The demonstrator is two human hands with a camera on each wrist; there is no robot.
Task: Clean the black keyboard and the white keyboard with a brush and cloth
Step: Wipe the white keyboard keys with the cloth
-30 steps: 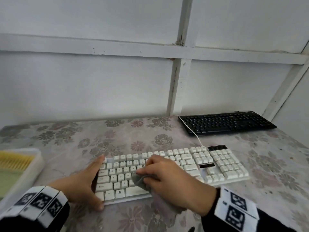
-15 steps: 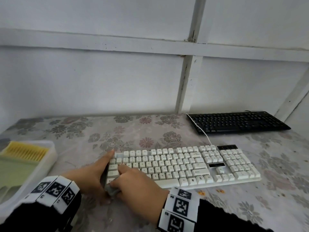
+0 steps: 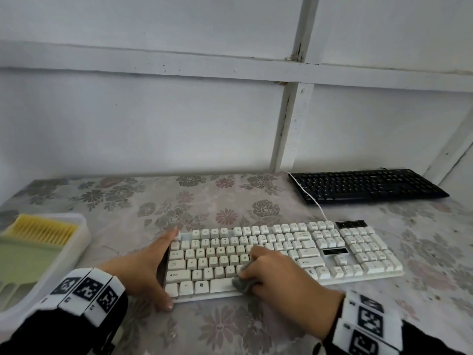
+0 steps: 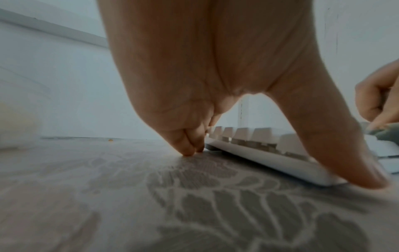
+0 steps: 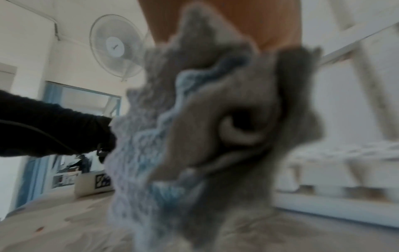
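- The right hand (image 3: 279, 275) has its grip clenched on a crumpled grey cloth (image 3: 243, 285), pressed on the bottom key row of the white plastic keyboard (image 3: 358, 249), near its middle.
- The left hand (image 3: 143, 267), grip released with fingers straight, braces that keyboard's left end on the floral-patterned surface (image 3: 230, 329).
- Judging by this, wiping of the white keyboard is underway; its right half likely remains.
- The flat black keyboard (image 3: 366, 185) lies well apart at the back right; whether it is already cleaned cannot be told.
- A yellow-bristled brush (image 3: 41, 230) lies in a white tray (image 3: 82, 242) at the left.
- A white cable (image 3: 317, 206) runs beside the black keyboard; nothing blocks the wiping.
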